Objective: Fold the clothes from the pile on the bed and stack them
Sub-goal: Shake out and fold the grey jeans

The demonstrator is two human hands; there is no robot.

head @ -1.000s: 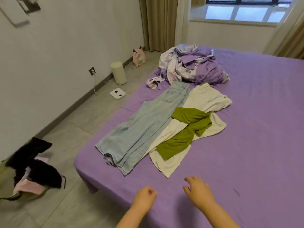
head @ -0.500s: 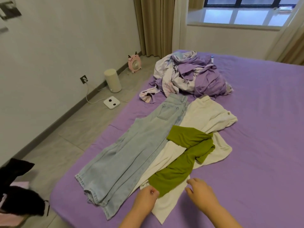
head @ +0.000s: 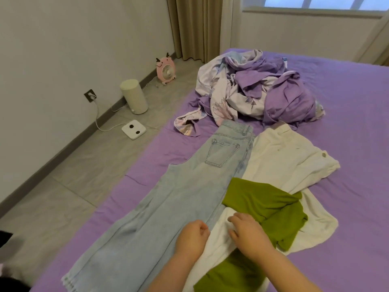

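Note:
Light blue jeans [head: 185, 194] lie flat along the purple bed [head: 347, 197], waistband at the far end. Beside them on the right lies a cream white garment [head: 288, 163] with a green top [head: 265, 203] spread across it. My left hand [head: 192, 238] hovers with loosely curled fingers over the jeans' right edge and holds nothing. My right hand [head: 248, 232] reaches palm down over the white garment at the green top's left edge, fingers bent; whether it touches the cloth is unclear.
A crumpled purple and floral pile [head: 259, 89] of bedding or clothes sits at the far end of the bed. On the grey floor to the left stand a cream cylinder [head: 133, 96], a white scale [head: 134, 129] and a pink fan [head: 165, 69]. Curtains [head: 193, 28] hang behind.
Both hands and the view have moved forward over the bed. The hands went from the bed's near edge to above the jeans and the green top.

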